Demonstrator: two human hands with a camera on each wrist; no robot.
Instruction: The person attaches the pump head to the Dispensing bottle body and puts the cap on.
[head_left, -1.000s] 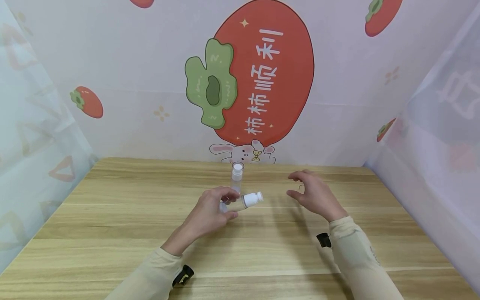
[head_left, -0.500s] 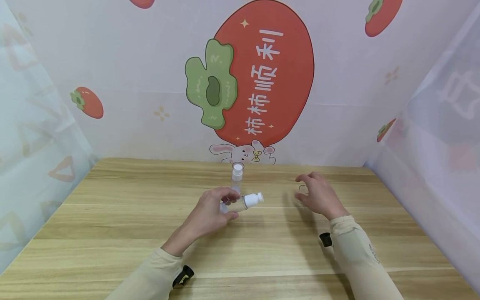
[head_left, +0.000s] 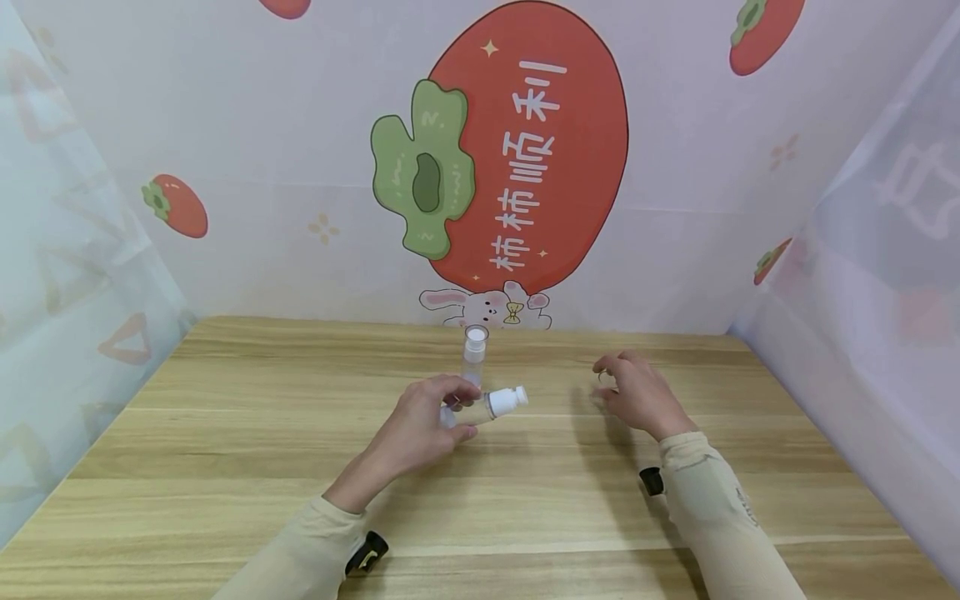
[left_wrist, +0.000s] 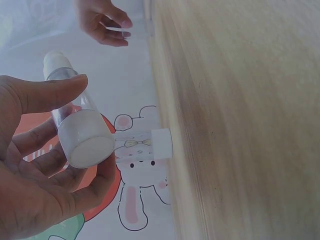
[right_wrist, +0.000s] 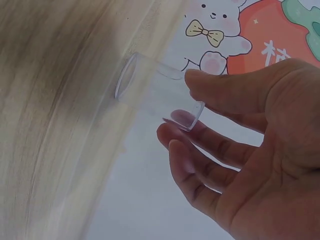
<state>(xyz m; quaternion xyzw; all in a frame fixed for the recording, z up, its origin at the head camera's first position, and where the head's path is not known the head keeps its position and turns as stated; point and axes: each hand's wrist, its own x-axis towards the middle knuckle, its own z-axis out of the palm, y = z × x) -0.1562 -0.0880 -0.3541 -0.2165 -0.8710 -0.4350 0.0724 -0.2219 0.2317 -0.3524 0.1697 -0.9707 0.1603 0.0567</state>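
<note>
My left hand (head_left: pixel 423 421) grips a clear pump bottle (head_left: pixel 502 402) by its lower part, tilted with its white pump end to the right. Its white base (left_wrist: pixel 89 145) faces the left wrist camera. Just behind, a second clear pump bottle (head_left: pixel 474 354) with a white top stands upright on the table. To the right, my right hand (head_left: pixel 637 392) has its thumb and fingers curled round the upper end of a clear cylindrical cap (right_wrist: pixel 150 82). The cap's far rim is at the table. Only its thin round rim shows in the head view.
The wood-grain table (head_left: pixel 300 467) runs back to a printed wall cloth (head_left: pixel 262 275) with persimmons and a rabbit. More cloth (head_left: pixel 885 333) closes off the sides. Black wrist mounts (head_left: pixel 366 552) project from both sleeves.
My right hand has shifted a little right and its fingers have drawn in round the clear cap. My left hand and its bottle have stayed almost still.
</note>
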